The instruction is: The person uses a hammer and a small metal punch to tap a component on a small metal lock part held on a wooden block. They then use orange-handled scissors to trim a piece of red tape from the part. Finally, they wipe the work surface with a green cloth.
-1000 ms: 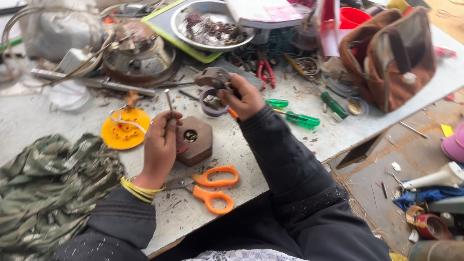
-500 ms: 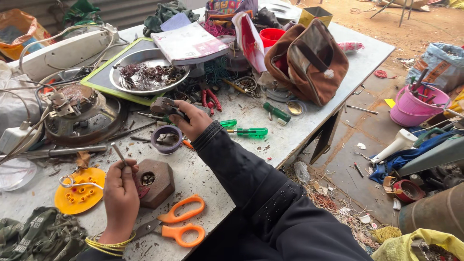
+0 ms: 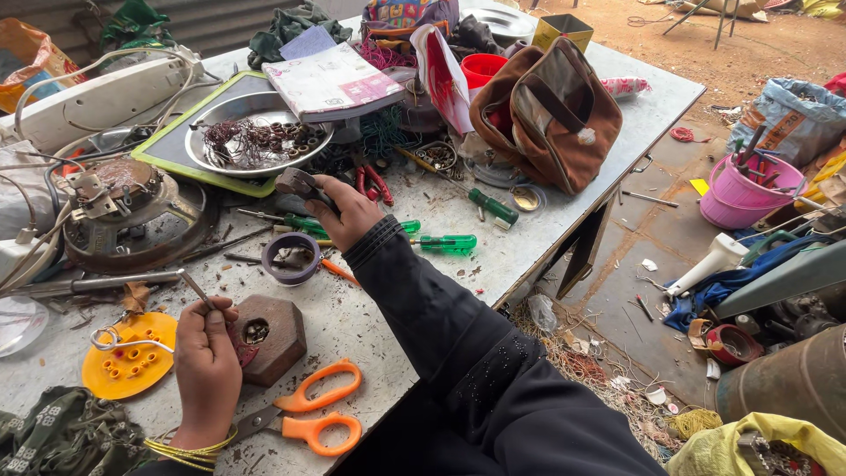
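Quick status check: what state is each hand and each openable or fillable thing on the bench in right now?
Left hand: closed on a thin metal rod, upright.
Right hand: gripping a small metal part.
Scissors: lying flat, blades mostly hidden.
Brown bag: open, on its side.
Metal bowl: holds wire and small parts.
Wooden block: flat, bits in its hollow.

I note a flat printed booklet [image 3: 333, 81], white and pink, lying tilted on the rim of the steel bowl at the table's far side. A small yellow-and-dark box [image 3: 564, 30] stands at the far edge behind the brown bag. An orange printed packet [image 3: 26, 48] sits far left.
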